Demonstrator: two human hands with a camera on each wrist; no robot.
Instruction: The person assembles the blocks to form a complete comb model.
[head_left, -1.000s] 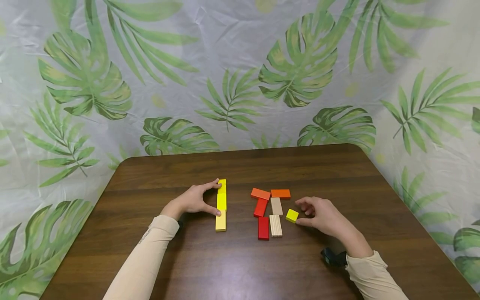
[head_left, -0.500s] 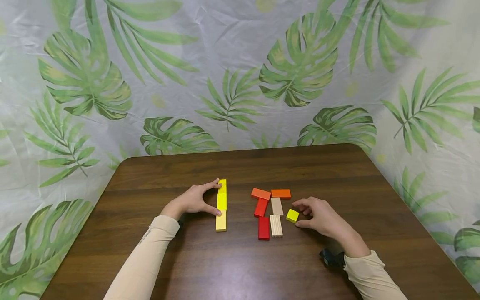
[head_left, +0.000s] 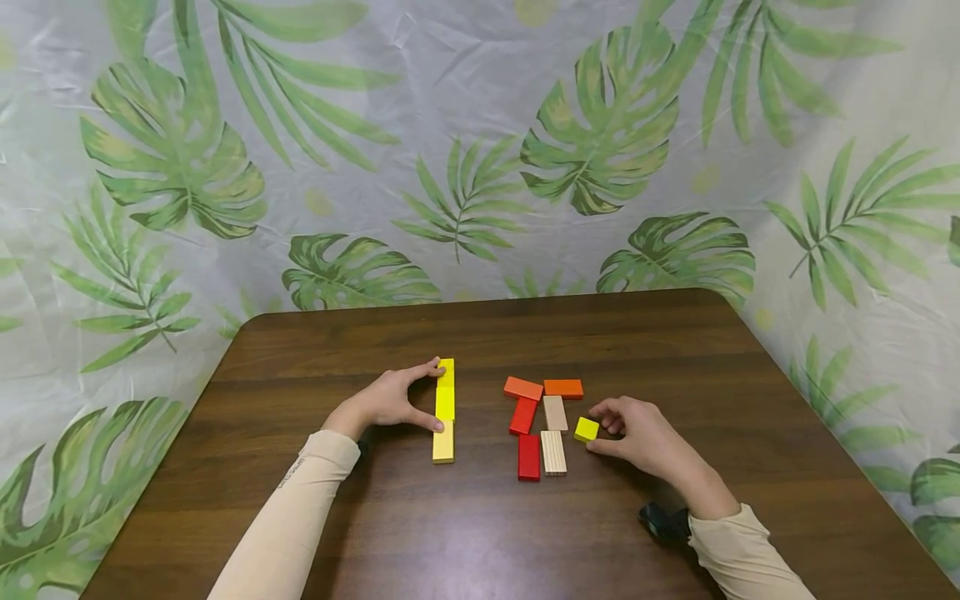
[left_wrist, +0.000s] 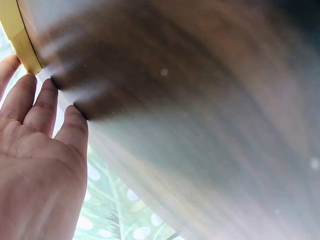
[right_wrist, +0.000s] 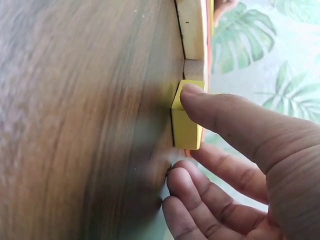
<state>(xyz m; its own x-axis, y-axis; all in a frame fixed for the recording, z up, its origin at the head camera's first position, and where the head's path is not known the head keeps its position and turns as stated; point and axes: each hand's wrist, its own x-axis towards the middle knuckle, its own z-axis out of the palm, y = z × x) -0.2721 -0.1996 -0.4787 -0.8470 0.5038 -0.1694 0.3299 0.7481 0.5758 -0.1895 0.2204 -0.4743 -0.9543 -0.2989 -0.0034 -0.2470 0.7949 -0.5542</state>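
In the head view, my left hand [head_left: 390, 400] rests beside a straight row of yellow blocks. Its thumb touches the pale yellow block [head_left: 443, 442] at the near end, and the index finger touches the far bright yellow block [head_left: 447, 372]. Another bright yellow block [head_left: 445, 403] lies between them. The left wrist view shows the fingertips [left_wrist: 75, 112] at the table surface. My right hand [head_left: 637, 429] has thumb and index finger at a small yellow block [right_wrist: 185, 127], pinching it low on the table. The other right fingers are curled below it.
Right of the yellow row lie red blocks [head_left: 528, 458], orange blocks [head_left: 563, 388] and plain wooden blocks [head_left: 553, 453]. They form a loose cluster beside the small yellow block. The brown table [head_left: 465, 533] ends at a leaf-patterned curtain [head_left: 465, 150].
My right thumb has shifted slightly left along the small yellow block, which has turned a little. The left hand and the other blocks stay as they were.
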